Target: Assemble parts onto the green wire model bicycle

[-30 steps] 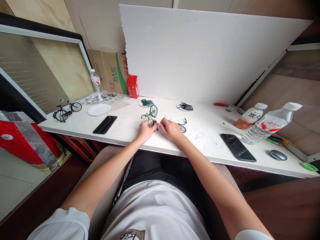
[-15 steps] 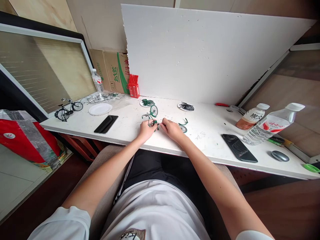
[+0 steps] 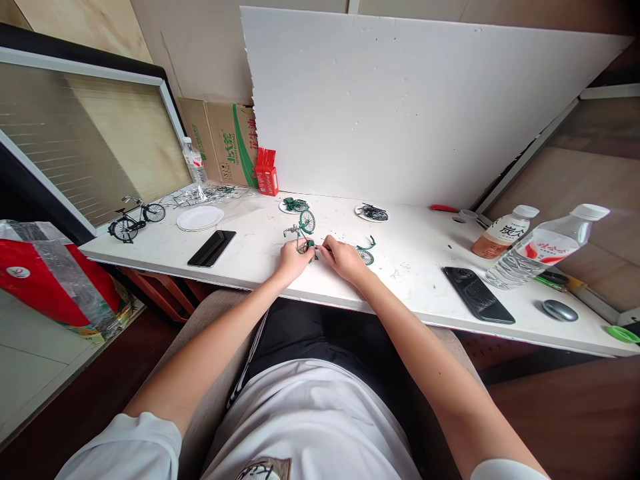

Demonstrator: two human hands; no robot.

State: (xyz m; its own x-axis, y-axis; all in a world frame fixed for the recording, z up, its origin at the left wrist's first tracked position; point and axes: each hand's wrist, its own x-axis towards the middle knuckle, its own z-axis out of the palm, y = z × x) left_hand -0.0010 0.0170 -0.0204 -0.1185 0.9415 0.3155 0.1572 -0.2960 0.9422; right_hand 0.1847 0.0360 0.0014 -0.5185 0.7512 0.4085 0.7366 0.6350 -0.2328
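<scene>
A green model bicycle frame [image 3: 299, 235] with one wheel, tipped upward, is gripped low down by my left hand [image 3: 294, 261]. My right hand [image 3: 343, 257] is beside it with fingers pinched close to the frame's lower part; what they hold is too small to name. Just right of my right hand a loose green wheel [image 3: 365, 256] and a curved green piece [image 3: 370, 243] lie on the white table [image 3: 260, 257]. Behind are a small plate of green parts [image 3: 295, 205] and a plate of black parts [image 3: 373, 213].
At the left stand a black model bicycle [image 3: 135, 219], white plates [image 3: 200, 218] and a phone [image 3: 212, 248]. To the right are another phone [image 3: 478, 295], two bottles [image 3: 545, 250] and a mouse [image 3: 560, 311]. A red box [image 3: 267, 175] stands at the back.
</scene>
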